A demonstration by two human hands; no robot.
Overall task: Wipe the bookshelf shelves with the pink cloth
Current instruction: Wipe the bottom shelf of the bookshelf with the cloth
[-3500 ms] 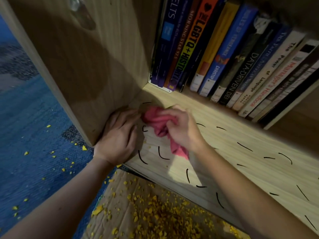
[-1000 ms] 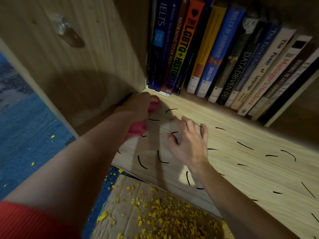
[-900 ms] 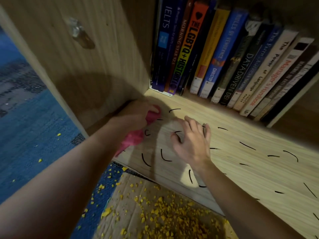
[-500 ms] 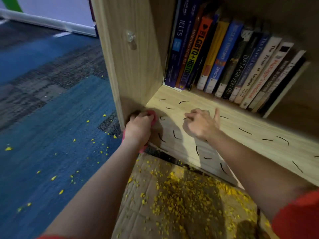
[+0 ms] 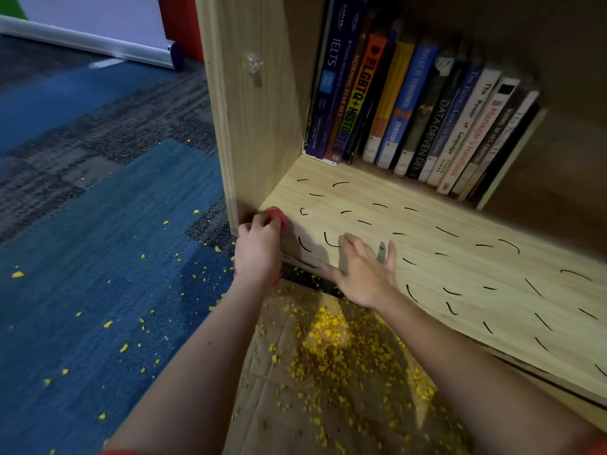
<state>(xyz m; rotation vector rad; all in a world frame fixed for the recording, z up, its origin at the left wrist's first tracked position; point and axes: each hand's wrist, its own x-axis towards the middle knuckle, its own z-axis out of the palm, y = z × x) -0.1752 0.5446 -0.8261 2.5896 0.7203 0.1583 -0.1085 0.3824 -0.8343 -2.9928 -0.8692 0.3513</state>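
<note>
Left hand (image 5: 259, 249) gripped pink cloth (image 5: 277, 215) at shelf's (image 5: 460, 274) front-left corner, right hand (image 5: 363, 272) lay flat, fingers spread, on shelf edge, books (image 5: 410, 103) stood behind.

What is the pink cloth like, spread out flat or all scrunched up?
Scrunched up. The left hand grips the pink cloth at the corner of the shelf, and only a small bunched bit peeks out.

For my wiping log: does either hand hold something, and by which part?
The left hand holds the pink cloth bunched up; which part cannot be told. The right hand lies flat on the shelf, holding nothing.
</note>
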